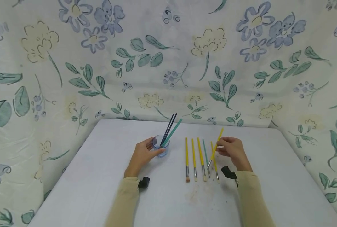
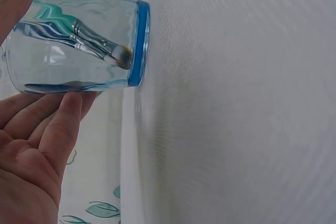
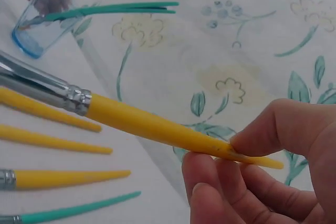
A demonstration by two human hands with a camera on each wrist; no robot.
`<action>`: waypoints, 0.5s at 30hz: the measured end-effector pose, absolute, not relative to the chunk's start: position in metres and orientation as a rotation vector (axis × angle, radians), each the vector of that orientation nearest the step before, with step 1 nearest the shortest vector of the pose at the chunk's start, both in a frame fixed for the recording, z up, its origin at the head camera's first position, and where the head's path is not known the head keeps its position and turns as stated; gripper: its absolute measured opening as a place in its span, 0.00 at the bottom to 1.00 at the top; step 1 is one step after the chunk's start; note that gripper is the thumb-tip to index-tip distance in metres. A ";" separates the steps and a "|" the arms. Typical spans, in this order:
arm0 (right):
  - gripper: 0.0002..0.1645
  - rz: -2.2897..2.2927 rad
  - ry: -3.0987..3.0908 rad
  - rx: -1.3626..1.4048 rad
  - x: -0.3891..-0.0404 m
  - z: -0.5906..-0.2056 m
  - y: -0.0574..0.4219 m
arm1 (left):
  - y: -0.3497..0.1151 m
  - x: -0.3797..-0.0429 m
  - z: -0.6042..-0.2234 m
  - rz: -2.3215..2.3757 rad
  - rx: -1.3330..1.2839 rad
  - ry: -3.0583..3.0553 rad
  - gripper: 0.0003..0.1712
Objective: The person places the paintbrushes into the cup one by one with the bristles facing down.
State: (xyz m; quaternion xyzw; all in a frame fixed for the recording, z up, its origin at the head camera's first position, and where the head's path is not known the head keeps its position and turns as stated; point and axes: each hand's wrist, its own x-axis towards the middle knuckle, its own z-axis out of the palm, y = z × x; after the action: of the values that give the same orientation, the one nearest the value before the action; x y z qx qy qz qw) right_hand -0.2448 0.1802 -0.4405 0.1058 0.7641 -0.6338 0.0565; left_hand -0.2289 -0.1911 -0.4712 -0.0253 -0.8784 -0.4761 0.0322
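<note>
My left hand (image 1: 140,156) holds a clear blue-tinted glass (image 1: 162,152) between thumb and fingers. Dark and teal paintbrushes (image 1: 168,130) lean inside it, handles up; in the left wrist view their bristle heads (image 2: 122,56) are by the blue base. Between thumb and fingertips, my right hand (image 1: 234,152) pinches the handle of a yellow paintbrush (image 3: 147,127), tilted with its metal ferrule downward. That brush is above a row of brushes on the table: several yellow paintbrushes (image 1: 186,153) and a teal one (image 1: 204,150), bristles toward me.
A white-covered table (image 1: 100,189) carries everything. Behind and beside it hangs a floral-patterned cloth (image 1: 179,78). Small specks and a faint brownish stain (image 1: 195,195) mark the cover just in front of the brush row. A dark wrist camera (image 1: 144,182) sits at my left sleeve.
</note>
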 end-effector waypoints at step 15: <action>0.19 -2.115 2.231 0.249 -0.255 -0.414 0.145 | -0.192 -0.227 -0.472 -1.447 -0.085 -2.699 0.53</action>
State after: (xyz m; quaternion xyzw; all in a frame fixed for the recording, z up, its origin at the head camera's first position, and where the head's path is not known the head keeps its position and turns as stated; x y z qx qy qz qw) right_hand -0.2550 0.1452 -0.4144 0.0808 0.7230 -0.6855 0.0284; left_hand -0.2274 -0.1919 -0.4723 -0.0277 -0.8803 -0.4720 0.0389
